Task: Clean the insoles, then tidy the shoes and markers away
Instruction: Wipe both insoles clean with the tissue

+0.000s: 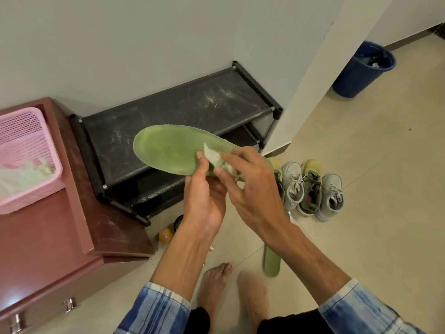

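Red-brown cabinet (48, 237) filled the lower left. Black shoe rack (168, 112) sat centre frame against the wall. Pink basket (24, 201) was on the cabinet at the left edge. Blue bin (354, 78) upper right. Row of shoes (313, 189) on the floor, right of centre. Green insole (168, 150) was mid-frame, in the air over the rack: left hand (204, 201) gripped it from below, thumb on top. Right hand (252, 186) pinched a pale wipe (214, 159) against it. Second insole (272, 263) lay on the floor, lower centre.

Floor insole (272, 262) half hidden by r. arm (313, 256); basket (29, 141) cut off.
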